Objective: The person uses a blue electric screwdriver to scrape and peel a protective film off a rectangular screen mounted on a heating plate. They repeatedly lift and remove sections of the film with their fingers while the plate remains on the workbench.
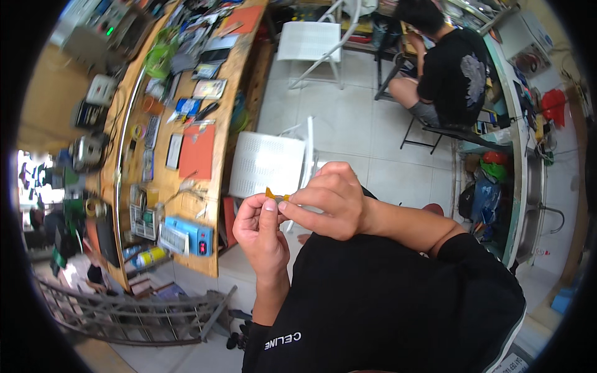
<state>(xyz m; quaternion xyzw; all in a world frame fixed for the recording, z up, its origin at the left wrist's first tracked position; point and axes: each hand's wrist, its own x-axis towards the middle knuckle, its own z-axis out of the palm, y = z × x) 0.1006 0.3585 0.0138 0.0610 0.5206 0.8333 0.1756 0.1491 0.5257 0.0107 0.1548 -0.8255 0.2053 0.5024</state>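
Before chest, left hand [262, 229] and right hand [329, 200] pinch amber strip [276, 196].

Cluttered wooden workbench [186, 124], seemingly white-tiled floor [348, 118].

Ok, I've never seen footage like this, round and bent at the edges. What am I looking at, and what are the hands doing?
There is no machine here. The single picture comes from a wide fisheye camera worn on a person's head, looking down, which is why straight edges bend. The left hand and right hand meet in front of the chest, both pinching a small orange strip; what it is exactly is too small to tell. To the left runs a wooden workbench crowded with tools, orange mats and a blue device. A white plastic chair stands beyond the hands, and another person sits at the far bench.
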